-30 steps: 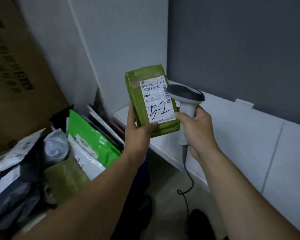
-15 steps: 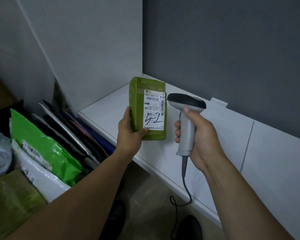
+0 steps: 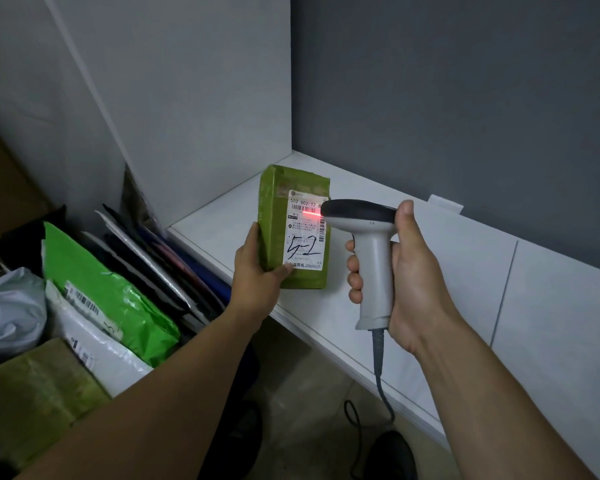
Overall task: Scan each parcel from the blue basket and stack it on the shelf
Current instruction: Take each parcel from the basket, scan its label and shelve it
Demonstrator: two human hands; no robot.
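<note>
Scanner (image 3: pixel 374 258) has neared the parcel (image 3: pixel 274 220) gripped in the left hand (image 3: pixel 257 275).

White shelf (image 3: pixel 482 271), pale tab (image 3: pixel 445 203) at back

The white shelf (image 3: pixel 447 271) has bare room at right & far back, up to the grey wall (image 3: pixel 465 98). A white side panel (image 3: pixel 194 98) shuts its left end. The green parcel (image 3: pixel 274 220) & scanner (image 3: pixel 374 265) fill the middle, close together. A heap of parcels (image 3: pixel 104 299) crowds the near left. The cord (image 3: pixel 381 382) hangs below.
</note>
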